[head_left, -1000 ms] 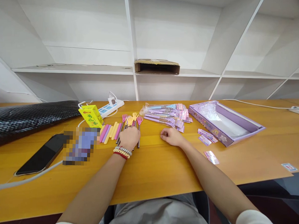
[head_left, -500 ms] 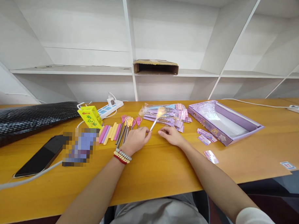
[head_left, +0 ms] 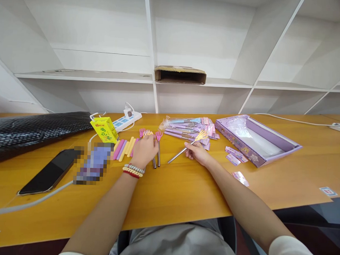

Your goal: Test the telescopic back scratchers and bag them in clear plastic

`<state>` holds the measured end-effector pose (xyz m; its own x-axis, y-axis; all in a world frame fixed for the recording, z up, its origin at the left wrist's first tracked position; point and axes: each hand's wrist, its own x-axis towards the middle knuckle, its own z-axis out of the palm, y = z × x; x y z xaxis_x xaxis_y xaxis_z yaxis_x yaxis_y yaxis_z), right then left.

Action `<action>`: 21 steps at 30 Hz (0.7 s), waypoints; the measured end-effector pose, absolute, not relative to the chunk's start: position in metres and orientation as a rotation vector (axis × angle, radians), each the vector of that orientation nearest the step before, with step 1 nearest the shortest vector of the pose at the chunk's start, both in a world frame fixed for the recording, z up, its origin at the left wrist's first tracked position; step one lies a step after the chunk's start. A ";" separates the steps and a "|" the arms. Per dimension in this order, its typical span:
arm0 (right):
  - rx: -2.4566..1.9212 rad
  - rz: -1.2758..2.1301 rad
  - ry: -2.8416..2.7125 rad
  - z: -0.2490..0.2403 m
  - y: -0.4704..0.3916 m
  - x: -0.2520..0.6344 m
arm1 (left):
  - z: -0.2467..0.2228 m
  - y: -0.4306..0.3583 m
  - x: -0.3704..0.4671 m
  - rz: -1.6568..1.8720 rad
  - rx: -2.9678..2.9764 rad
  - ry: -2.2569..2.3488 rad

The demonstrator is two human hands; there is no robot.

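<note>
My right hand (head_left: 197, 153) is closed around a back scratcher (head_left: 180, 154) with a yellow claw head and a bare metal rod, which slants down to the left above the table. My left hand (head_left: 144, 150) reaches over a group of other back scratchers with pink and yellow heads; its fingertips are hidden, so I cannot tell whether it grips one. One pink-headed back scratcher (head_left: 158, 151) lies just right of that hand. Left of it, a row of loose yellow, pink and purple handle sleeves (head_left: 121, 152) lies side by side.
Bagged back scratchers (head_left: 183, 128) lie behind my hands. On the right are an open purple box (head_left: 258, 156) and small printed cards (head_left: 240, 178). Leftward are a yellow drink carton (head_left: 104, 129), a power strip (head_left: 128, 120), a phone (head_left: 50, 171) and a black textured bundle (head_left: 38, 132).
The yellow-headed back scratcher has passed from my left hand to my right. My left hand has moved left over the other scratchers. The view has shifted slightly.
</note>
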<state>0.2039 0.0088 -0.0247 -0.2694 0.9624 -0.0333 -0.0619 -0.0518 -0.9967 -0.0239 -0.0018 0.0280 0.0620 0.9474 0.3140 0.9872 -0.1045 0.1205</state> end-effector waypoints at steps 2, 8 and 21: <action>-1.051 1.477 -1.364 -0.025 0.009 0.205 | 0.026 0.007 -0.039 -0.412 -2.020 -2.144; -1.073 1.469 -1.425 -0.024 0.009 0.204 | 0.014 0.019 -0.074 -0.354 -1.786 -2.193; -1.130 1.444 -1.483 -0.021 0.007 0.204 | -0.006 0.040 -0.096 -0.287 -2.092 -2.125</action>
<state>0.2038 0.0070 -0.0208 -0.3162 0.9469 -0.0573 0.0826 -0.0328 -0.9960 -0.0962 0.0404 -0.0063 -0.0192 0.9715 0.2362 0.9994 0.0115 0.0341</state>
